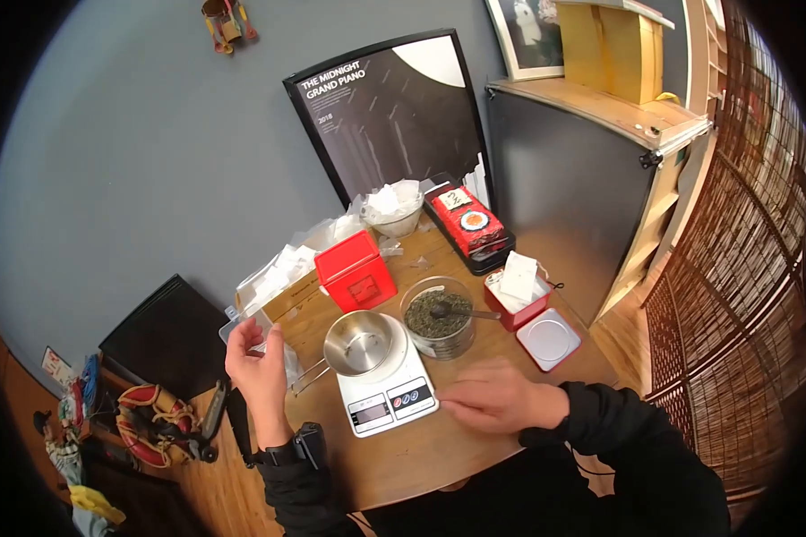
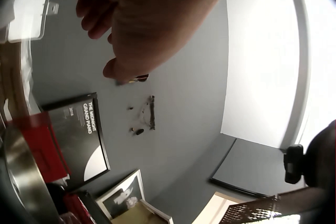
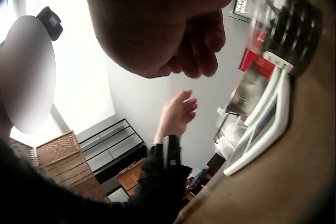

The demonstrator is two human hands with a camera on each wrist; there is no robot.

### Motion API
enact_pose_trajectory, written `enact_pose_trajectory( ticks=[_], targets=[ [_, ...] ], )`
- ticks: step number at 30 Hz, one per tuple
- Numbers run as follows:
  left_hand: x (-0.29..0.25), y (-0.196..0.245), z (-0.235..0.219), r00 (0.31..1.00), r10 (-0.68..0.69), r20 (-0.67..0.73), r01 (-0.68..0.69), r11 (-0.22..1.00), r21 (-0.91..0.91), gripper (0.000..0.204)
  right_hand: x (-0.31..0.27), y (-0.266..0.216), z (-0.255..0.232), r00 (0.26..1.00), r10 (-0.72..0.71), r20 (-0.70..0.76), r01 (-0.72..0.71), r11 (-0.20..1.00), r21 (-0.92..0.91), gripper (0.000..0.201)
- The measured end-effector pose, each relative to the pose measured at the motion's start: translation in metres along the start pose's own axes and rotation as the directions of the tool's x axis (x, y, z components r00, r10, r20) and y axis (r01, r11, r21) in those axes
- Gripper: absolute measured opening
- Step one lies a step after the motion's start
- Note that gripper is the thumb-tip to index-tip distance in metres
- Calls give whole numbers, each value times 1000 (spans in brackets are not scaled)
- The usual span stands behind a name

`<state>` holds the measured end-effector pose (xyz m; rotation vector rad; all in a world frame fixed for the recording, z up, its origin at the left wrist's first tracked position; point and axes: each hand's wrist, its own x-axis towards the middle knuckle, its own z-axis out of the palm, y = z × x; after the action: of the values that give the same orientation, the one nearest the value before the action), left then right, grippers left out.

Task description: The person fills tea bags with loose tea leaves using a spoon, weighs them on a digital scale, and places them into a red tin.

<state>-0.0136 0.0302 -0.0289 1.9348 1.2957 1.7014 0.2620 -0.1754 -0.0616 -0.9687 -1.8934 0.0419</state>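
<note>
A white kitchen scale [image 1: 391, 407] lies on the table, its display and buttons facing the person. On it stands a metal pan [image 1: 358, 345] with a wire handle pointing left. My right hand [image 1: 493, 396] is low beside the scale's front right corner, fingers loosely bent and holding nothing. To the left of the pan, my left hand [image 1: 258, 362] is raised above the table edge. Its fingers are relaxed, with nothing between them, as the left wrist view shows. Behind the scale, a clear jar [image 1: 443, 345] holds dried dark-green leaves, with a dark spoon [image 1: 466, 313] resting in it.
A red box [image 1: 356, 273] stands behind the pan. At right are an open red tin [image 1: 517, 313] with white packets and its lid [image 1: 548, 338]. Farther back are a red package [image 1: 467, 224] on a black tray and a bowl [image 1: 394, 219] of white bags.
</note>
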Motion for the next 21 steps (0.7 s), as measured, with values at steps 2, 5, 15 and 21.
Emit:
enact_pose_trajectory(
  ticks=[2, 5, 15, 21],
  targets=[
    [-8, 1, 10, 999, -28, 18, 29, 997, -65, 29, -6, 1, -25, 991, 17, -129, -21, 1000, -22, 5],
    [-23, 0, 16, 999, -33, 0, 33, 997, -75, 20, -6, 39, -58, 873, 238, -425, -303, 949, -91, 9],
    [-48, -31, 20, 993, -92, -71, 76, 976, -203, 10, -40, 156, -93, 706, 602, -372, -708, 582, -400, 28],
    [-51, -27, 20, 995, -50, -86, 32, 980, -199, 9, -36, 149, -95, 589, 688, -424, -781, 619, -80, 24]
  ],
)
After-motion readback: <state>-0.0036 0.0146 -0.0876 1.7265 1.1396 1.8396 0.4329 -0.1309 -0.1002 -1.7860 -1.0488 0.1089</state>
